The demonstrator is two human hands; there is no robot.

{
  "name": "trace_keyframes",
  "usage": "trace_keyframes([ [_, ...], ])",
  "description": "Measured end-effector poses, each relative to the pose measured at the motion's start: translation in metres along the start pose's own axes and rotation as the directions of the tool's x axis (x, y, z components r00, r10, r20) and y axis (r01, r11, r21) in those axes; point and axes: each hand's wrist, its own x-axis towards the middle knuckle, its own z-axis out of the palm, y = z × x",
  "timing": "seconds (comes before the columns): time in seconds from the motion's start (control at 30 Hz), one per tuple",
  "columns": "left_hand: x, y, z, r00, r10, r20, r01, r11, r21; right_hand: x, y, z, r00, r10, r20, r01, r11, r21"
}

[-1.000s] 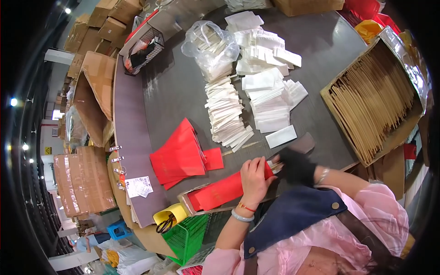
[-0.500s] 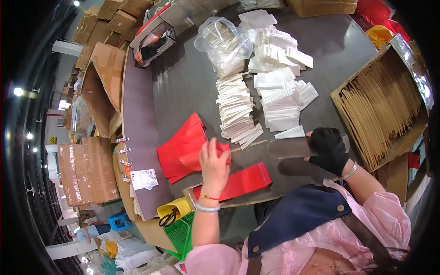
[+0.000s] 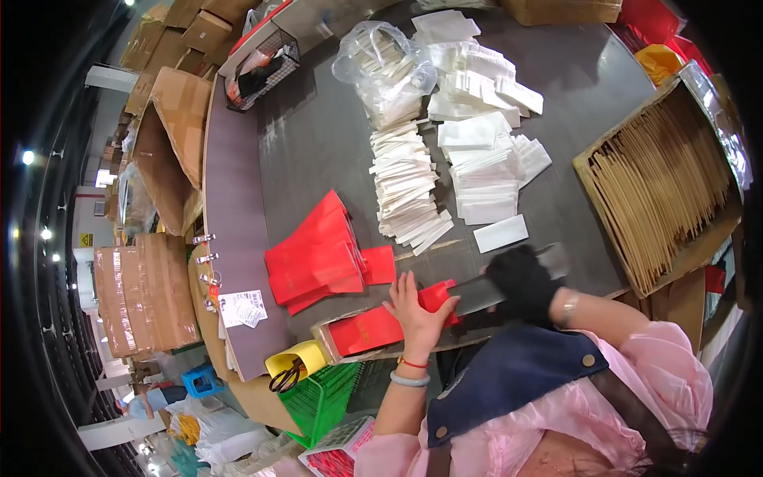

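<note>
My bare left hand (image 3: 420,318) lies on a stack of long red paper envelopes (image 3: 362,332) at the table's near edge, its thumb and fingers spread. In a black glove, my right hand (image 3: 520,280) grips a flat, dark, see-through strip (image 3: 474,295). The strip's left end meets the right end of the red stack; whether it enters an envelope I cannot tell. A fanned pile of red envelopes (image 3: 311,258) rests to the left. Beyond my right hand lies a single white paper packet (image 3: 501,234).
Rows of white packets (image 3: 409,187) cover the table's middle, partly under a clear plastic bag (image 3: 385,67). At right stands a carton of brown cardboard sheets (image 3: 660,183). A yellow holder with scissors (image 3: 290,374) and a green basket (image 3: 322,397) are near left.
My left hand has moved from the fanned red pile down and right onto the near red stack. My right hand has brought the strip left and nearer, up to that stack.
</note>
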Motion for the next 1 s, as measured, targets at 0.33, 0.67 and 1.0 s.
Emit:
trace_keyframes([
  [0.33, 0.098, -0.023, 0.006, 0.979, 0.199, -0.037, -0.195, 0.977, 0.085, -0.079, 0.085, -0.033, 0.7, 0.522, -0.488, -0.431, 0.853, 0.295],
  [0.67, 0.09, 0.07, 0.045, 0.839, 0.536, 0.094, -0.528, 0.843, -0.097, -0.224, 0.2, -0.045, 0.391, 0.742, -0.544, -0.801, 0.566, 0.195],
  [1.0, 0.086, 0.081, 0.037, 0.905, 0.289, 0.313, -0.23, 0.95, -0.212, -0.198, 0.173, -0.066, 0.283, 0.918, -0.277, -0.954, 0.3, 0.02],
])
